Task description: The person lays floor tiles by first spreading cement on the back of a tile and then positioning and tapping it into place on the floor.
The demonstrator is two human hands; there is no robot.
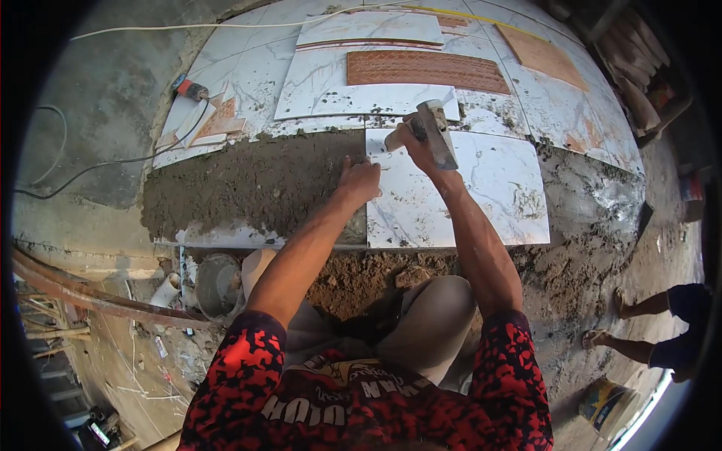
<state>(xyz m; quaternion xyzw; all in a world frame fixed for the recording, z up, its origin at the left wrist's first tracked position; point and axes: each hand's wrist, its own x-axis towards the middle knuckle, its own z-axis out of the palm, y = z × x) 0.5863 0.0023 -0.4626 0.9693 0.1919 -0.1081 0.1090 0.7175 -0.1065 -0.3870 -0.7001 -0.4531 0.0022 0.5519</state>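
In my right hand [418, 143] is a trowel [439, 134] with a grey, mortar-smeared blade, raised over a white marbled tile [481, 203]. Its handle end points left, toward the tile's upper left corner. My left hand [359, 179] is at that tile's left edge, thumb apart from the bent fingers, nothing visible in it. To the left of the tile spreads a bed of wet grey mortar [241, 184]. Specks of mortar dot the tile's face.
Behind lie laid tiles, a loose white tile [323, 101], a brown patterned tile strip [429, 71] and a tan board [543, 56]. A corded power tool [192, 90] rests at left. A bucket [218, 282] stands near my left knee. Another person's legs [632, 323] show at right.
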